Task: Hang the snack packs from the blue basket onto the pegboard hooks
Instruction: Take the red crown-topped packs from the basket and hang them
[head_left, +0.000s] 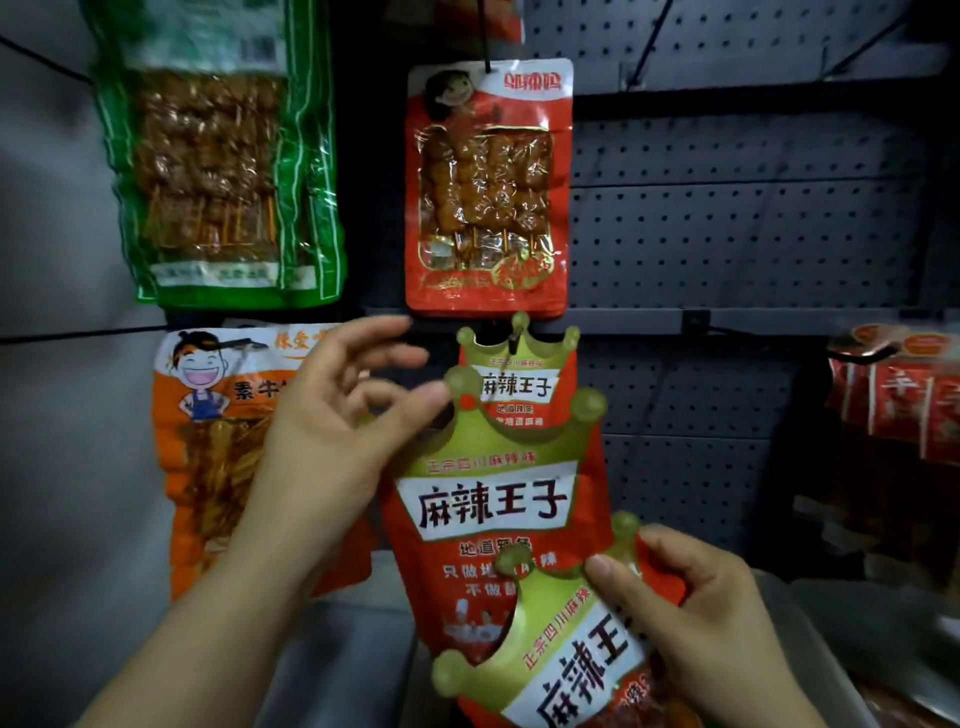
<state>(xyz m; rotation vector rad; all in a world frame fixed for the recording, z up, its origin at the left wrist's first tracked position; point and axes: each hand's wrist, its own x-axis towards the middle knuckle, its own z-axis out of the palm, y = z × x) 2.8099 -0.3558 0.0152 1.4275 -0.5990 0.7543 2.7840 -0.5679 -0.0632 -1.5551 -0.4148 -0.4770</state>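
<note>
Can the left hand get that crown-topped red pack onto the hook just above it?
Probably yes. The left hand pinches the crown-topped red pack just below the black metal hook, whose tip juts free in front of the pack already hanging there.

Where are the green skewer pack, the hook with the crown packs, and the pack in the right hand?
green skewer pack (213, 156), head view, clear window.
hook (516, 340), head view, tip.
crown pack in right hand (571, 660), head view, label.

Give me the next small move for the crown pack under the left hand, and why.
Probably lift that middle crown pack so its top meets the hook, where one crown pack already hangs. The left hand pinches its crown edge, still below the hook. The right hand holds another crown pack, waiting.
</note>
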